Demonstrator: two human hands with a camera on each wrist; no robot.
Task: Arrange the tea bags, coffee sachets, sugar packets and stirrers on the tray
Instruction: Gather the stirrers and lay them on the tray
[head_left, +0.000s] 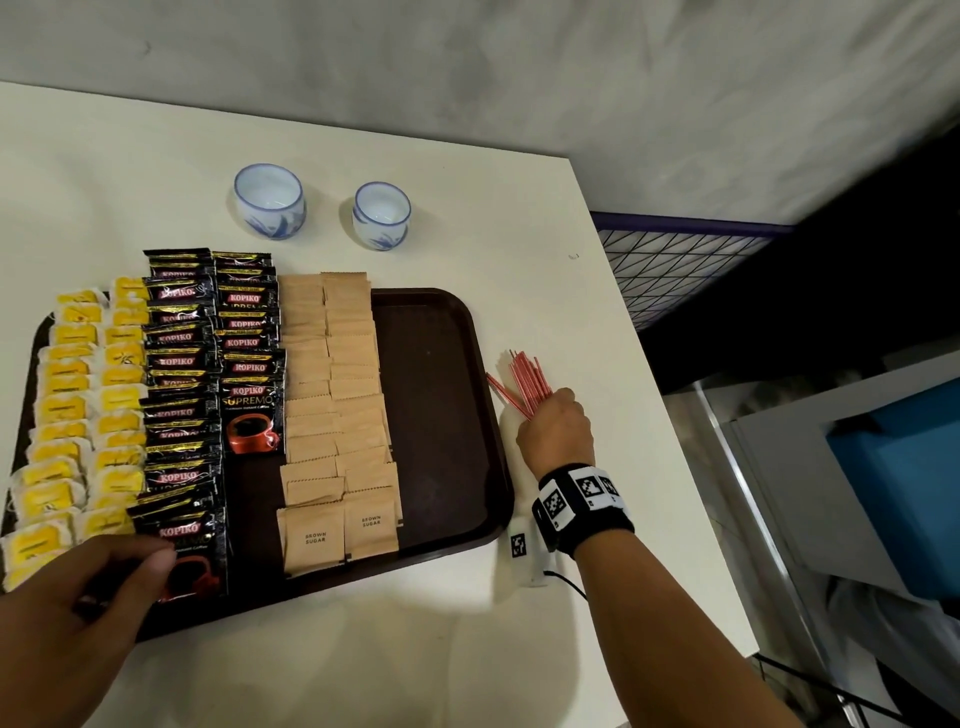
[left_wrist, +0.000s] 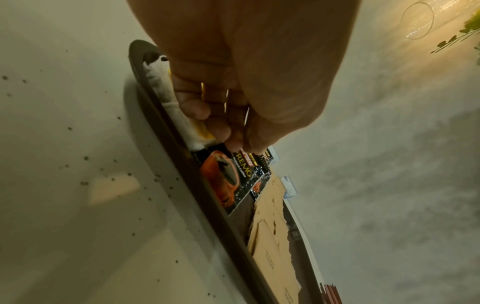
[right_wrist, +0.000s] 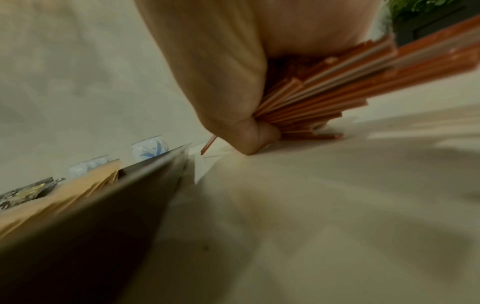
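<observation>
Gripping stirrers (head_left: 527, 382), right hand (head_left: 556, 434) fisted beside tray (head_left: 488, 415).

Three views, one shared dark brown plastic tray (head_left: 441, 415)

The tray is overlooked from the head; its 6 and 3 o'clock rims are skimmed closely by the wrist views.

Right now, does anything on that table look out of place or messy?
Only the red stirrers: they sit off the tray, fanned unevenly in the right hand, one stray lying apart. Packets stand in neat columns.
</observation>
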